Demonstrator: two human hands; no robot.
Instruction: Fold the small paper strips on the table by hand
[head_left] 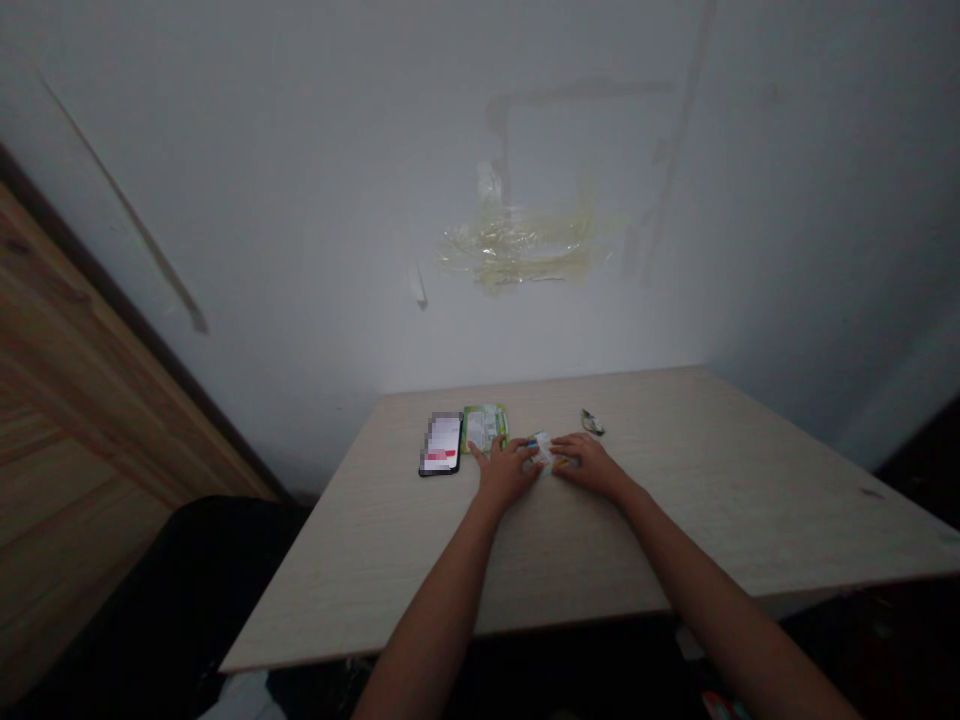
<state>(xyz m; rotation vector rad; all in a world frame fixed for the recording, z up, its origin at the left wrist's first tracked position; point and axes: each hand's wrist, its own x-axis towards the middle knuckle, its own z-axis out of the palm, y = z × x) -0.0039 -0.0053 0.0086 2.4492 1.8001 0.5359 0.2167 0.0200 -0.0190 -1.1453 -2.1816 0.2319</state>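
Between my hands a small white printed paper or packet [544,452] with blue and yellow marks lies on the table; its exact kind is unclear. My left hand [508,475] rests palm down with its fingers spread, some touching the left edge of the paper. From the other side, my right hand [592,466] lies with stretched fingers on the paper's right edge. Partly under the fingers of my left hand is a green and white printed card or packet [487,420]. Both hands cover parts of the printed pieces.
A phone [442,445] with a lit screen lies left of the green card. Behind my right hand is a small dark green crumpled scrap [592,422]. The pale wooden table [360,560] meets a wall [337,200] with peeling clear tape [525,245]. Wooden boards [60,380] stand at left.
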